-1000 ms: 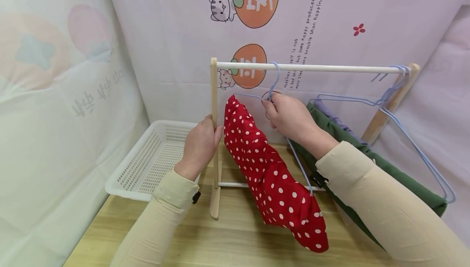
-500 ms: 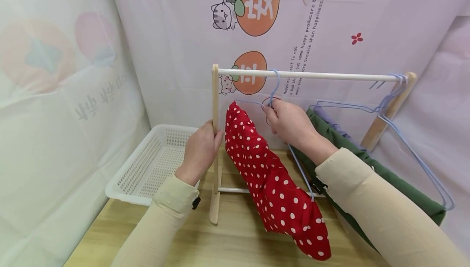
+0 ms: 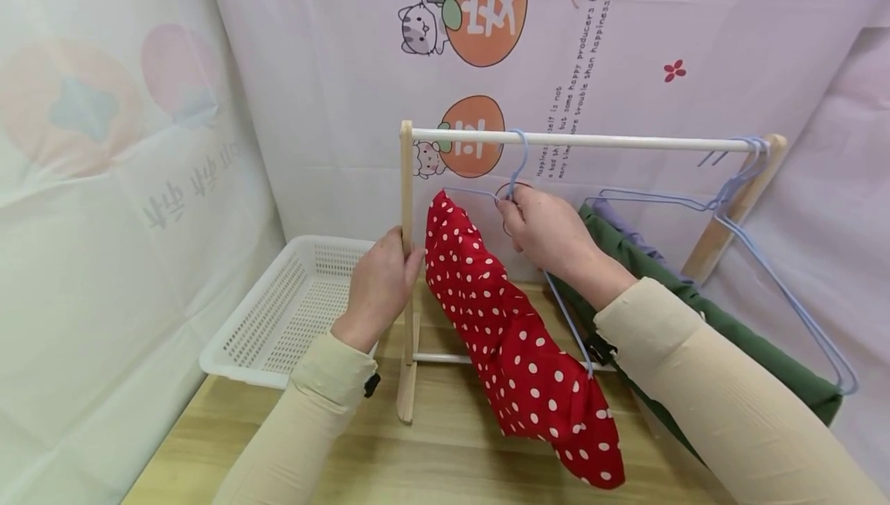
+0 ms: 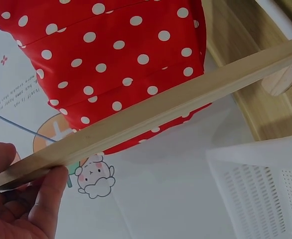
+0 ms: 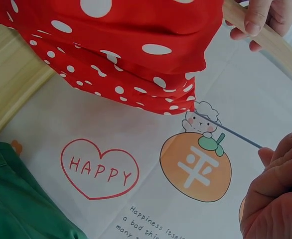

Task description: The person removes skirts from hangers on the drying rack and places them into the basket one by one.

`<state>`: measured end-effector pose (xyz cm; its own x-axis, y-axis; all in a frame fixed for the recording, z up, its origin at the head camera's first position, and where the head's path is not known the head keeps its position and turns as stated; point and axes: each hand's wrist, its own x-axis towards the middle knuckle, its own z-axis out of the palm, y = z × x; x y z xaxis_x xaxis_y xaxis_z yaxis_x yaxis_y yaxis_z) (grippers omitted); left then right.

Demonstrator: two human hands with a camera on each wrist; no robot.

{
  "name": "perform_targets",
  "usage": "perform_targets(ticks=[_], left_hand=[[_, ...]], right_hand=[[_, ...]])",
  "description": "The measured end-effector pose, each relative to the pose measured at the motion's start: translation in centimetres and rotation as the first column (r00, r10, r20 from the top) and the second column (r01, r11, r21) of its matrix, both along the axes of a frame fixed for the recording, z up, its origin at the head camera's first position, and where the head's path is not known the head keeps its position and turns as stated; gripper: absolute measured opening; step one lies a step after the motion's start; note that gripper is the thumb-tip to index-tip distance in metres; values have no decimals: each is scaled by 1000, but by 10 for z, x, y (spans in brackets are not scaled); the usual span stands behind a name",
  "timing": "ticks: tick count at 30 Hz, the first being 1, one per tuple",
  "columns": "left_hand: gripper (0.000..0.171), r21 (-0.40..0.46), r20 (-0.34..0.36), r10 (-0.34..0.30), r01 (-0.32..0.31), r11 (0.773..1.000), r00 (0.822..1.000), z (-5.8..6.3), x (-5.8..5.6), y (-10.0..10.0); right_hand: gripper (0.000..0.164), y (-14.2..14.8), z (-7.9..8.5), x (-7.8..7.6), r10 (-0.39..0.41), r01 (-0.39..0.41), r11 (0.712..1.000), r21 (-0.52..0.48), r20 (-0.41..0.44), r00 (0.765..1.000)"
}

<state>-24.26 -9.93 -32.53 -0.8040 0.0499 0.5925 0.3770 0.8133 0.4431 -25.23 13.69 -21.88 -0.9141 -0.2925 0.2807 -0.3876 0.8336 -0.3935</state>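
A blue wire hanger [image 3: 523,151] hooks over the white top rail of a small wooden clothes rack [image 3: 577,139]. My right hand [image 3: 549,228] pinches the hanger at the base of its hook. From the hanger hangs a red cloth with white polka dots [image 3: 501,327], draped over its lower bar; what kind of garment it is I cannot tell. My left hand [image 3: 378,285] grips the rack's left wooden post, with thumb and fingers on either side of it in the left wrist view. That post [image 4: 151,112] crosses in front of the dotted cloth there.
A white perforated plastic basket [image 3: 239,327] stands left of the rack on the wooden table [image 3: 361,451]. At the rack's right end hang several blue hangers [image 3: 747,165], with a green cloth [image 3: 751,343] and a purple cloth [image 3: 636,231]. Printed fabric covers the walls behind.
The whole scene sits slightly lower in the head view than one second ago, as the camera has tilted. Both hands keep their holds, and the hanger stays on the rail.
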Motion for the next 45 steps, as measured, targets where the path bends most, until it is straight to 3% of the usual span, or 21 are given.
perform_targets(ticks=[8,13,18,21,25,27,29,34,41,45], left_hand=[[59,28,-36,5,-4,1000,999,-1,5,2],[65,50,-94,21,-16,999,995,0,11,4],[68,128,-163,47,-26,991,986,1,16,7],[63,163,-281,51,-5,987,958,0,20,9],[55,168,-458,25,59,984,889,-1,27,12],[53,159,-508,4,89,983,861,-1,30,14],[51,147,-524,-21,115,983,852,-1,34,17],[50,121,-479,-76,152,981,874,-6,40,25],[53,108,-412,-120,180,978,903,-24,43,37],[52,124,-331,-132,182,976,934,-35,42,44]], right_hand=[[27,-1,-1,-1,2,-2,1000,-11,-10,1000],[27,-1,0,-1,-10,10,1000,0,-5,1000],[27,-1,1,-1,-13,13,1000,1,1,1000],[27,-1,1,-1,-17,17,1000,1,4,1000],[26,-1,2,-1,-19,19,1000,3,4,1000],[26,-1,2,-1,-21,21,1000,2,6,1000],[26,0,2,-1,-23,23,1000,0,9,1000],[25,0,1,-1,-28,28,1000,-2,16,999],[24,-2,0,-2,-25,25,1000,-12,13,1000],[24,-1,0,-2,-29,29,999,-14,15,999]])
